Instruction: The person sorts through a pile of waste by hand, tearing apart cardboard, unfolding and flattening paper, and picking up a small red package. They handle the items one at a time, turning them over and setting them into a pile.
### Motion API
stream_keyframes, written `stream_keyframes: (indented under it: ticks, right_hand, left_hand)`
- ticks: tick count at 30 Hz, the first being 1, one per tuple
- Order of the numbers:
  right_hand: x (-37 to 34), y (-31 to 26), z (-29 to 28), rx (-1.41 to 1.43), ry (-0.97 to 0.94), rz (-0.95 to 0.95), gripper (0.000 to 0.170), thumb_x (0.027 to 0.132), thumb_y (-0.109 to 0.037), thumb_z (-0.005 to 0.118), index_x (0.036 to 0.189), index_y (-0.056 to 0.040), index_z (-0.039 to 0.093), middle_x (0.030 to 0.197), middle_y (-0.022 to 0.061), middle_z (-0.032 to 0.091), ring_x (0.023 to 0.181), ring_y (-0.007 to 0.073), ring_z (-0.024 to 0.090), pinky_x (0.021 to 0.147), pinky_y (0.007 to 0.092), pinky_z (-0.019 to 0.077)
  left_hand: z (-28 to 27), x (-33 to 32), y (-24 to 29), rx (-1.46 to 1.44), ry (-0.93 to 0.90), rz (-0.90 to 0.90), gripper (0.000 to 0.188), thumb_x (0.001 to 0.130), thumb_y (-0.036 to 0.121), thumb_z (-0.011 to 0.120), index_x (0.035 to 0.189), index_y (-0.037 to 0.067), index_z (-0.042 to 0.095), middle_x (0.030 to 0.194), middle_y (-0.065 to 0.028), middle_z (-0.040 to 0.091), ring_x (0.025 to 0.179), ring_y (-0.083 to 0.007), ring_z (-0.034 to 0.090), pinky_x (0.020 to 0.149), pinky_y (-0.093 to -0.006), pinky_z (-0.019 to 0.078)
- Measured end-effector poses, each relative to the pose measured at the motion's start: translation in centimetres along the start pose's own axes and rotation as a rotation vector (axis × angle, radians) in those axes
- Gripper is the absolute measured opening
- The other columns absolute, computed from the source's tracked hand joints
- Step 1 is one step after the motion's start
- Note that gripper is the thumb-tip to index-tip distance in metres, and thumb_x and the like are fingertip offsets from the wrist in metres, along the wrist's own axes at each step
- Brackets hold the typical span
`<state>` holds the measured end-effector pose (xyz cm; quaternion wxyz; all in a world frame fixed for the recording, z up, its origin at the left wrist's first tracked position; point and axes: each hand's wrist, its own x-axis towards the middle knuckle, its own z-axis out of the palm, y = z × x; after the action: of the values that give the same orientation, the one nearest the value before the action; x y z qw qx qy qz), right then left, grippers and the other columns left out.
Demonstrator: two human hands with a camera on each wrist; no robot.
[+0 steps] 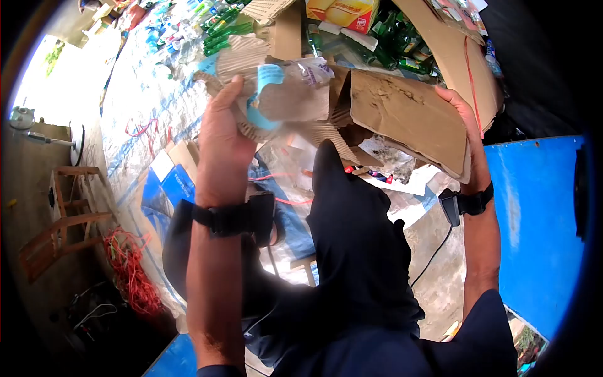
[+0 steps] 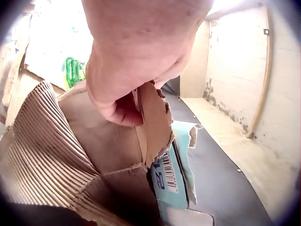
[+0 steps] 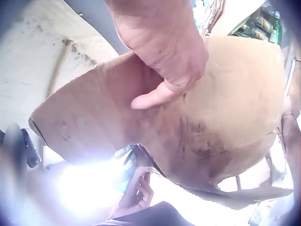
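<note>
My left hand (image 1: 225,129) pinches the ragged edge of a torn cardboard box (image 1: 295,100) held above my knees. Its left part, with light blue printed patches and exposed corrugation, is blurred in the head view. Thumb and fingers close on a torn brown edge (image 2: 156,125) in the left wrist view, beside a light blue strip with a barcode (image 2: 169,176). On the other side, my right hand (image 1: 461,116) grips a broad brown cardboard panel (image 1: 405,116) by its outer edge. Across that stained panel (image 3: 225,94) lies my right thumb, in the right wrist view; the other fingers are hidden behind it.
Green glass bottles (image 1: 402,41) lie in a large carton beyond the cardboard, with plastic bottles (image 1: 169,38) at the upper left. A red string tangle (image 1: 132,270) and a wooden chair frame (image 1: 66,220) are left. A blue panel (image 1: 534,220) stands right.
</note>
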<state>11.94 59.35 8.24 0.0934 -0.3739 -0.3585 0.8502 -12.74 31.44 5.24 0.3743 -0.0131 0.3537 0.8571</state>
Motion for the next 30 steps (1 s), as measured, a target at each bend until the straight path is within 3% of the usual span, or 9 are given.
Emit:
stream_keyframes:
  ticks: [2,5,8,11,13,20,27,29,30]
  right_hand:
    - [-1.2,-0.5,1.0,-0.033,0.026,-0.004,0.042,0.099,-0.037,0.056,0.119,-0.0009,0.064,0.105,0.0138,0.073,0.085,0.0229,0.072,0.079,0.0378,0.0591]
    - [-3.8,-0.7,3.9,-0.043,0.001,0.005,0.042,0.098,-0.038,0.057,0.119,-0.0020,0.065,0.104,0.0126,0.073,0.085,0.0226,0.072,0.077,0.0365,0.0589]
    - [-5.8,-0.4,6.2,-0.066,0.003,-0.089,0.042,0.097,-0.039,0.058,0.118,-0.0032,0.065,0.103,0.0113,0.073,0.083,0.0216,0.072,0.076,0.0343,0.0586]
    - [-6.7,-0.5,8.0,-0.024,-0.049,-0.012,0.042,0.097,-0.040,0.058,0.117,-0.0040,0.066,0.105,0.0106,0.072,0.085,0.0198,0.071,0.077,0.0326,0.0578]
    - [-7.8,-0.1,9.5,-0.088,0.018,-0.014,0.038,0.097,-0.039,0.059,0.111,-0.0056,0.067,0.099,0.0042,0.071,0.083,0.0163,0.068,0.075,0.0305,0.0565]
    - [-9.0,-0.4,8.5,-0.036,-0.027,0.097,0.036,0.097,-0.036,0.058,0.111,-0.0039,0.069,0.095,0.0067,0.074,0.079,0.0185,0.071,0.075,0.0305,0.0574]
    - [-13.3,-2.6,4.9,-0.119,0.004,-0.047,0.043,0.095,-0.036,0.058,0.121,-0.0020,0.064,0.108,0.0122,0.072,0.091,0.0220,0.071,0.082,0.0342,0.0573]
    - [-15.0,-3.2,3.9,-0.148,0.037,-0.086,0.044,0.095,-0.037,0.058,0.122,-0.0019,0.064,0.109,0.0124,0.072,0.092,0.0224,0.070,0.083,0.0345,0.0572]
    - [-15.9,-3.5,3.3,-0.165,0.057,-0.106,0.044,0.095,-0.037,0.059,0.122,-0.0018,0.064,0.109,0.0126,0.072,0.092,0.0226,0.070,0.083,0.0347,0.0571]
  left_hand:
    - [0.2,-1.4,1.3,0.014,-0.125,-0.022,0.024,0.099,0.016,0.060,0.117,0.000,0.065,0.112,-0.0134,0.072,0.100,-0.0263,0.071,0.091,-0.0408,0.0580]
    - [1.3,-3.0,2.7,0.068,0.008,0.006,0.029,0.098,0.020,0.060,0.118,0.000,0.062,0.110,-0.0126,0.071,0.096,-0.0263,0.071,0.088,-0.0420,0.0583]
    - [0.6,-3.8,4.5,0.005,-0.030,-0.001,0.029,0.098,0.019,0.060,0.119,0.000,0.062,0.109,-0.0129,0.071,0.096,-0.0271,0.071,0.088,-0.0420,0.0579]
    - [1.2,-5.0,5.7,-0.050,-0.073,0.027,0.027,0.099,0.017,0.058,0.120,0.000,0.061,0.111,-0.0130,0.071,0.098,-0.0275,0.070,0.089,-0.0417,0.0574]
    - [1.4,-5.7,6.5,-0.036,-0.097,0.060,0.027,0.099,0.016,0.058,0.121,0.000,0.061,0.112,-0.0132,0.071,0.100,-0.0270,0.070,0.090,-0.0411,0.0571]
    - [2.4,-7.6,7.0,-0.069,-0.086,0.000,0.024,0.099,0.017,0.058,0.117,0.002,0.063,0.108,-0.0126,0.072,0.096,-0.0260,0.071,0.088,-0.0408,0.0576]
    - [5.5,-8.4,4.3,-0.128,-0.191,-0.082,0.022,0.098,0.019,0.061,0.112,0.003,0.064,0.103,-0.0105,0.073,0.093,-0.0247,0.071,0.084,-0.0391,0.0577]
    - [5.1,-7.5,3.0,-0.267,-0.479,-0.169,0.029,0.103,0.020,0.050,0.116,-0.002,0.063,0.113,-0.0183,0.071,0.102,-0.0292,0.072,0.090,-0.0421,0.0597]
    - [6.3,-7.9,2.2,-0.182,-0.329,-0.100,0.028,0.103,0.022,0.051,0.111,0.000,0.065,0.108,-0.0164,0.073,0.097,-0.0276,0.073,0.086,-0.0416,0.0603]
